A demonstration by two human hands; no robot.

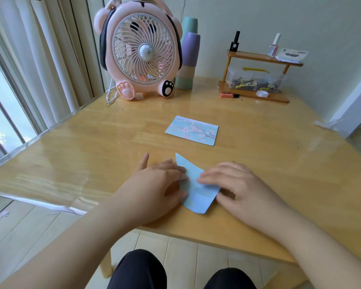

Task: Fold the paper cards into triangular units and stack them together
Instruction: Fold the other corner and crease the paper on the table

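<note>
- Folded card (198, 184), near the table's front edge: plain pale blue.
- Flat card (192, 130), toward the table's middle: pale blue with pink blossoms on a branch.
- Table (92, 147): light honey wood grain.
- Fan (139, 49), back left corner: pink body, white grille, one pink paw, one black paw.
- Stacked cups (187, 55) beside it: teal, lilac, beige, green.
- Small shelf (256, 97), back right: orange-brown wood.

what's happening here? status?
A person at a wooden table is folding a light blue paper card. The left hand and right hand both press on it with fairly straight fingers, one from each side, and its far corner lifts off the table. A second card, printed with blossoms, lies flat and unfolded farther back. No finished triangular unit is visible.
</note>
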